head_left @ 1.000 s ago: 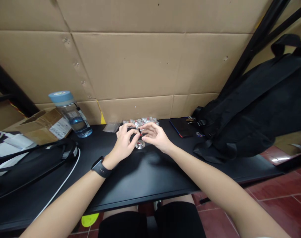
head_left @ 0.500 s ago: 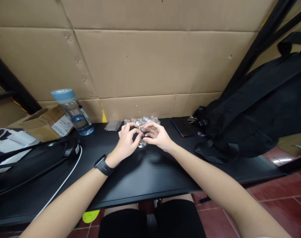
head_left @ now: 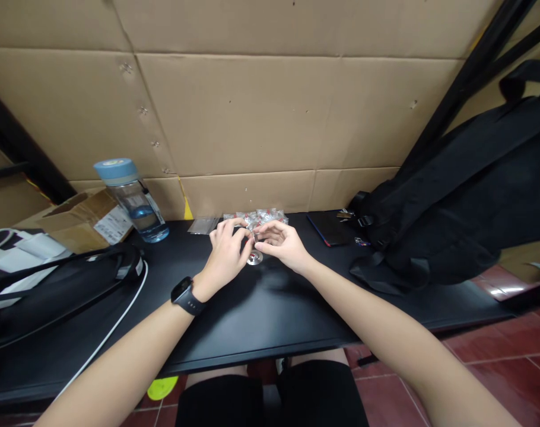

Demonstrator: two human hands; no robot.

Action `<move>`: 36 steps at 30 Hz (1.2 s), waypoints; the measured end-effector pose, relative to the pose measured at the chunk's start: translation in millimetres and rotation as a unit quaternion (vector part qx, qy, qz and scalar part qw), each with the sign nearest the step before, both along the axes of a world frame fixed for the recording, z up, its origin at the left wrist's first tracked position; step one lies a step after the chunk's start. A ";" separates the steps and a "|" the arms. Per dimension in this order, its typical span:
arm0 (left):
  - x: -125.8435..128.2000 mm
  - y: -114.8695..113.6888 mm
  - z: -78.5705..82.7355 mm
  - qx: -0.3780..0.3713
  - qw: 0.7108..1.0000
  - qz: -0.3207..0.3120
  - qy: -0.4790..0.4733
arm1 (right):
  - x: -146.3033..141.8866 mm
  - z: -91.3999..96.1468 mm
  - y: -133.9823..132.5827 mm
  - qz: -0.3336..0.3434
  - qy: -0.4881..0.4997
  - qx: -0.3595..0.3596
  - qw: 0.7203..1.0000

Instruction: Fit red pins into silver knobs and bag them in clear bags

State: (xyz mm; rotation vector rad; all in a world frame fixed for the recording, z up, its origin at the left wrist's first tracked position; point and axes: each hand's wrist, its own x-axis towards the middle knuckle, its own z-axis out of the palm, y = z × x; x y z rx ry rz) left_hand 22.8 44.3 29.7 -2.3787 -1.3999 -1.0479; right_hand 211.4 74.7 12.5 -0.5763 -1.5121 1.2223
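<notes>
Near the back of the black table my left hand point(head_left: 228, 252) pinches a small, thin, shiny metal piece point(head_left: 254, 235) between thumb and fingers. My right hand point(head_left: 285, 244) is curled at the other side of that piece, thumb and fingertips meeting it. Most of the piece is hidden by the fingers, and its exact kind is too small to tell. Just below the fingertips is a round silver metal disc point(head_left: 254, 258) with a bit of red at its centre. Behind the hands lie several small clear plastic packets point(head_left: 270, 216) with shiny contents and red marks.
A flat clear plastic bag point(head_left: 203, 225) lies left of the packets. On the left stand a blue-lidded water bottle point(head_left: 139, 207), a cardboard box point(head_left: 81, 228) and a black bag point(head_left: 74, 290) with a white cable. Rightward are a dark flat case point(head_left: 327, 229), keys and a black backpack point(head_left: 457, 196).
The fingers have shifted slightly around the small metal piece, and its upright part shows less between them. More of the disc below is visible. The view has moved a little.
</notes>
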 end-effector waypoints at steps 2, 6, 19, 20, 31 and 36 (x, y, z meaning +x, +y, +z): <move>-0.2 -0.1 1.7 -0.012 1.000 0.004 -0.010 | 1.3 1.6 0.6 -0.012 0.002 -0.006 1.000; -0.7 -0.1 5.1 -0.038 0.998 0.008 -0.049 | 5.4 4.2 3.2 -0.020 0.020 -0.008 1.000; 1.6 -5.5 12.6 0.006 0.996 0.010 -0.092 | 3.8 1.3 0.7 0.035 0.076 -0.060 0.995; 2.5 -6.2 12.0 0.010 0.996 0.012 -0.089 | 3.1 1.2 0.0 0.037 0.076 -0.061 0.995; 5.9 -8.1 6.3 0.023 0.997 0.021 -0.065 | 1.3 -0.9 -2.4 0.041 0.071 -0.042 0.996; 6.5 -9.0 6.9 0.028 0.997 0.024 -0.064 | -1.7 2.2 -5.8 0.011 0.062 -0.027 0.998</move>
